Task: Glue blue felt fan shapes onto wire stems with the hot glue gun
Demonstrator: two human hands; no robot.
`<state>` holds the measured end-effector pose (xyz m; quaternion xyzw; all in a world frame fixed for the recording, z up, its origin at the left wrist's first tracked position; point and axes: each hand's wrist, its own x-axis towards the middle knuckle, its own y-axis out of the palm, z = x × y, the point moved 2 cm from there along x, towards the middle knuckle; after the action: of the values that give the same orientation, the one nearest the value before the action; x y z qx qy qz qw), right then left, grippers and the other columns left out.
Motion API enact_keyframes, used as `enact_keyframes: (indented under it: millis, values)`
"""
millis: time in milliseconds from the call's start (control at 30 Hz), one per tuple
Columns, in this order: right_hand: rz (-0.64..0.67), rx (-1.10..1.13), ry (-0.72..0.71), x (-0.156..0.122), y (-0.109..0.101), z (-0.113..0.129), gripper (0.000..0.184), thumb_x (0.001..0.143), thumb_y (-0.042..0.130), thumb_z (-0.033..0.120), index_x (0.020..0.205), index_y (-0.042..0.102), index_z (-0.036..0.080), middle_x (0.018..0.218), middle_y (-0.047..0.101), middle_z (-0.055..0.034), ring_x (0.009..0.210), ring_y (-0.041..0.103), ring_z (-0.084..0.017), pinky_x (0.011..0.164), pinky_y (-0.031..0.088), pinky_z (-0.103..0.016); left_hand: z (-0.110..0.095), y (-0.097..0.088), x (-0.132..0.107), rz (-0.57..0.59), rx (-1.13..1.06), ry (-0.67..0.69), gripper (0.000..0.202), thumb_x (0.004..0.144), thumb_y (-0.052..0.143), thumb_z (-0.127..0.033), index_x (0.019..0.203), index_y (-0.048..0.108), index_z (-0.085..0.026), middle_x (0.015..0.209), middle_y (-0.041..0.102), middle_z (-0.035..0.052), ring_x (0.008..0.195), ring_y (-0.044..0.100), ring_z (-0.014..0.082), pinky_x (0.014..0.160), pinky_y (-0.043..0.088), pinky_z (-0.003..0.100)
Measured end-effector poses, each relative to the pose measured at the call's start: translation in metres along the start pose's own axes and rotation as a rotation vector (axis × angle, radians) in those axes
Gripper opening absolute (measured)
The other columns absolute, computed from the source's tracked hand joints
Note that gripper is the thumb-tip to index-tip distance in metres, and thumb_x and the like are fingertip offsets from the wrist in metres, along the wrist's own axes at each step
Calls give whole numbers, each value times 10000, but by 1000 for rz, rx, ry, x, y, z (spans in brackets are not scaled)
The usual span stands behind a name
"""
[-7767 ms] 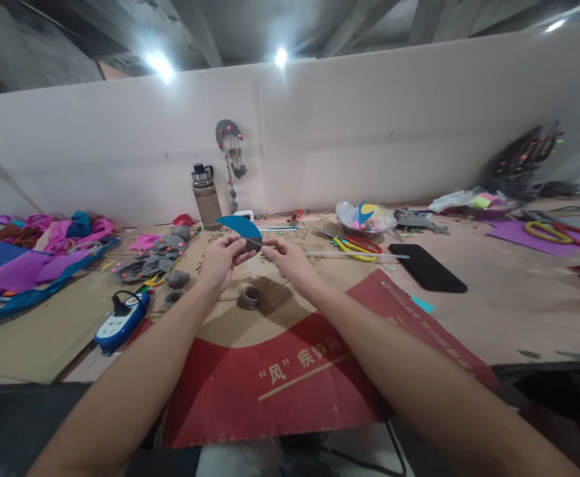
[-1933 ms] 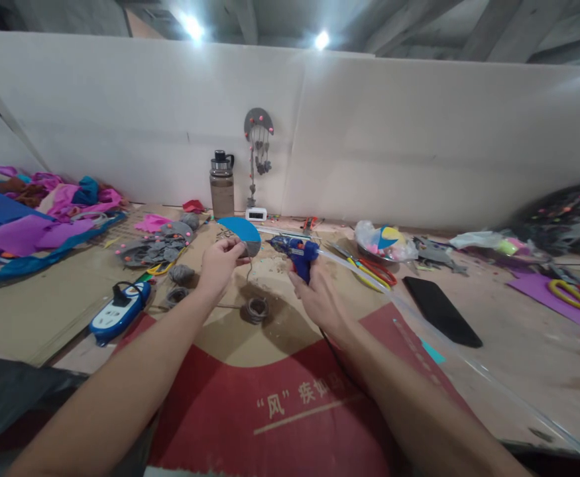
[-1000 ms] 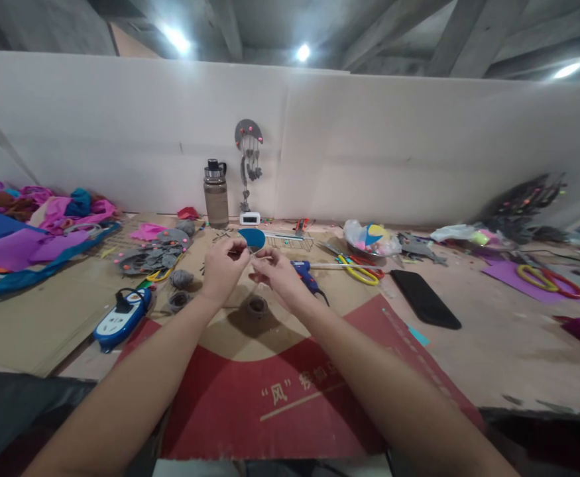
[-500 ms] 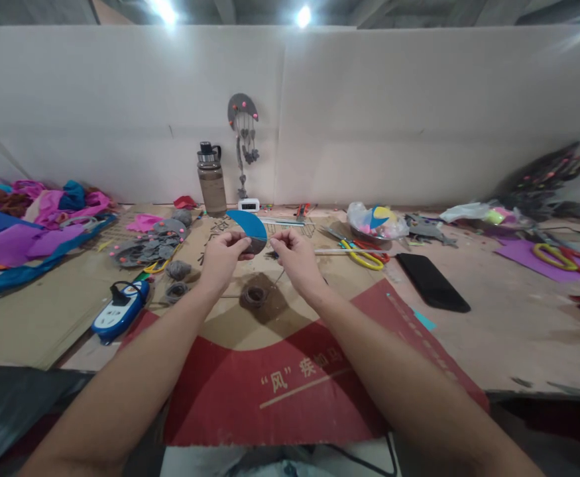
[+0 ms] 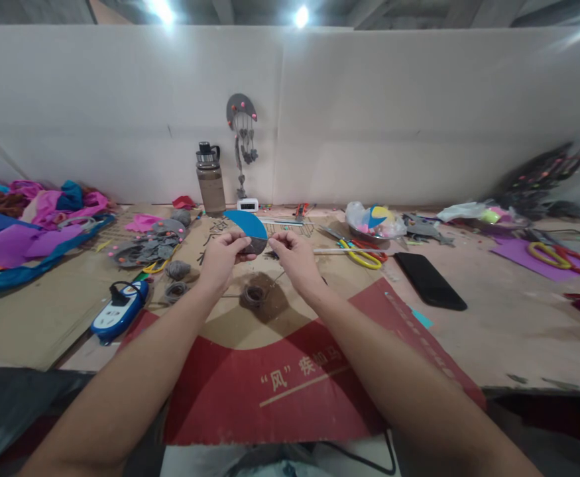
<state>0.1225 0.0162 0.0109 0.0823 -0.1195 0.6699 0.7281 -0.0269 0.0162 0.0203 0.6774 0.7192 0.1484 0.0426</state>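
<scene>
My left hand (image 5: pixel 224 257) pinches a crescent-shaped piece (image 5: pixel 246 224), blue on its upper part and dark grey at the lower end, which looks like felt. Close to the crescent's right edge, my right hand (image 5: pixel 293 257) has thumb and forefinger pressed together. From under that hand a thin grey cord runs down to a small coil of cord (image 5: pixel 254 296) on the cardboard. Whatever lies right between the right fingertips is too small to see clearly.
Red-and-brown cardboard (image 5: pixel 280 397) covers the table before me. Left are a power strip (image 5: pixel 119 311), grey felt pieces (image 5: pixel 153 245) and a bottle (image 5: pixel 211 182). Right lie yellow-handled scissors (image 5: pixel 362 255), a phone (image 5: pixel 429 281) and a bag-lined bowl (image 5: pixel 374 222). A grey crescent hanging (image 5: pixel 241 112) is on the wall.
The view has shifted very slightly. Both hands keep nearly the same place and grip at the crescent.
</scene>
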Motion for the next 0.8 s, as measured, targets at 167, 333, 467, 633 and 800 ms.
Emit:
enact_keyframes:
  millis: [167, 333, 467, 633, 800]
  values:
    - [23, 99, 64, 1, 1, -3, 188, 684, 607, 372, 695, 580, 186, 606, 467, 39, 492, 331, -67, 451, 260, -219, 1, 0, 1, 30, -47, -50, 246, 557, 731, -230, 716, 567, -140, 700, 559, -9, 654, 577, 116, 540, 539, 251]
    - [76, 284, 176, -1, 2, 1, 234, 641, 646, 375, 632, 514, 182, 522, 350, 77, 425, 236, -41, 414, 186, -216, 2, 0, 2, 53, -116, -125, 244, 558, 717, -200, 719, 540, -154, 666, 567, -20, 635, 594, 124, 536, 533, 262]
    - [133, 457, 238, -3, 2, 6, 279, 606, 682, 360, 634, 468, 184, 507, 257, 103, 425, 168, -31, 412, 138, -207, 0, 2, 1, 112, -163, -169, 225, 573, 718, -186, 721, 552, -150, 680, 589, -16, 627, 591, 111, 563, 536, 262]
    - [143, 527, 253, -2, 1, 4, 297, 592, 704, 355, 664, 475, 180, 518, 262, 103, 436, 148, -27, 416, 100, -206, -1, 2, 0, 131, -145, -163, 227, 616, 720, -217, 796, 606, -139, 748, 634, 21, 661, 599, 114, 589, 538, 259]
    - [179, 544, 252, -3, 2, 5, 328, 570, 730, 366, 652, 470, 185, 527, 258, 102, 434, 140, -27, 414, 97, -212, 1, 2, 2, 113, -152, -152, 190, 618, 703, -216, 742, 581, -138, 711, 611, 4, 646, 586, 109, 567, 517, 244]
